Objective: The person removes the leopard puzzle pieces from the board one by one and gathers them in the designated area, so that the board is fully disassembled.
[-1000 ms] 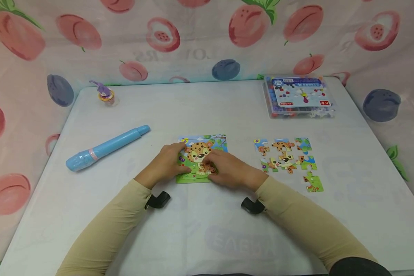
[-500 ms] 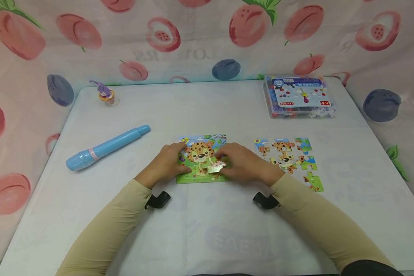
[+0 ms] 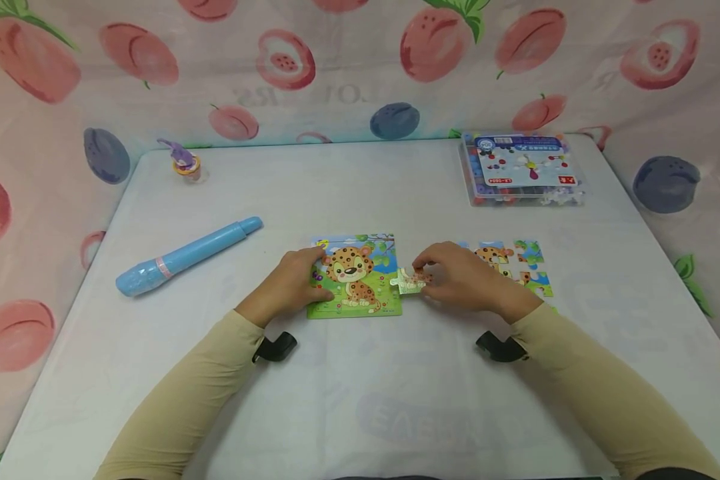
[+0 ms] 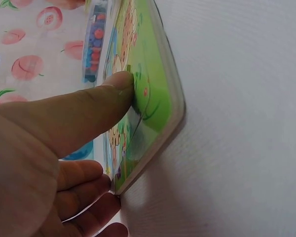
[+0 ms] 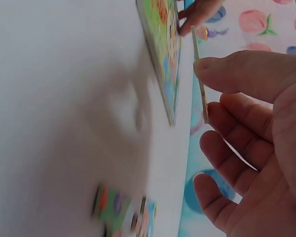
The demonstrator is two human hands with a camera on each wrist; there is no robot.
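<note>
On the white table lies a square jigsaw puzzle board point(image 3: 387, 303) with a seated cartoon leopard on green grass. At its left edge my left hand point(image 3: 288, 283) holds it, the thumb point(image 4: 119, 84) on the picture side and the fingers along the edge. Just right of the board, my right hand point(image 3: 471, 280) pinches a puzzle piece point(image 3: 409, 283) between thumb and fingers. That piece appears edge-on and raised above the table in the right wrist view. Behind the right hand are loose puzzle pieces point(image 3: 529, 251), some hidden by the hand and forearm.
A clear plastic box point(image 3: 525, 170) of colourful beads with a printed label stands at the back right. To the left lies a light blue tube-shaped object point(image 3: 201, 250). A small purple-topped toy point(image 3: 186, 162) stands at the back left. Fruit-patterned cloth point(image 3: 336, 67) hangs behind the table.
My right hand has lifted a puzzle piece off the board's lower right and carried it rightward, past the board's edge. My left hand stays at the left edge.
</note>
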